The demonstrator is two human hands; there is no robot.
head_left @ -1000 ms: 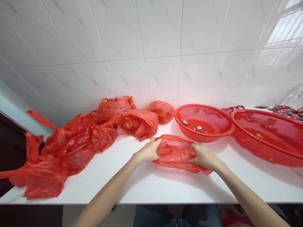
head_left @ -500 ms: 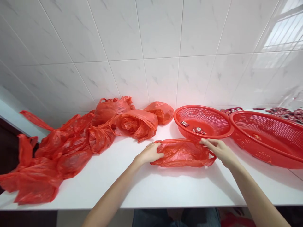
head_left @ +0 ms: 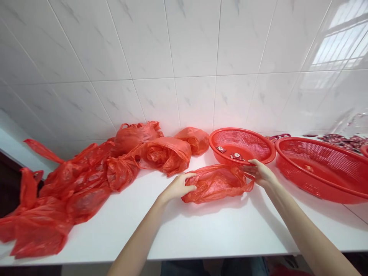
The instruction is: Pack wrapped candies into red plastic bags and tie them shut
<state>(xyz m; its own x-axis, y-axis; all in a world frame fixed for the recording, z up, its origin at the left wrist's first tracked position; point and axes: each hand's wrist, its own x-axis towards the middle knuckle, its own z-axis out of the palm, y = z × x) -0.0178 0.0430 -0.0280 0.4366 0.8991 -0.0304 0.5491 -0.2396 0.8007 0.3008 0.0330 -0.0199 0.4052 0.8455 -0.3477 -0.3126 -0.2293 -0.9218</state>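
Observation:
An open red plastic bag [head_left: 217, 184] lies on the white table, its mouth facing up. My left hand [head_left: 179, 187] grips the bag's left edge between thumb and fingers. At the bag's right end, my right hand [head_left: 260, 173] has its fingertips on the near rim of the smaller red mesh basket [head_left: 244, 132], beside the bag's handle; whether it also holds the handle I cannot tell. A few small dark red packets [head_left: 237, 156] lie inside that basket.
Filled red bags [head_left: 169, 153] are heaped from the back middle to the left end of the table [head_left: 115, 234]. At the right is a larger red basket [head_left: 319, 184], with small red packets [head_left: 342, 141] behind it. A tiled wall rises behind.
My right hand has shifted from the bag's right end onto the basket rim. The bag's right end has moved slightly left, and its mouth looks wider. The view has tilted a little.

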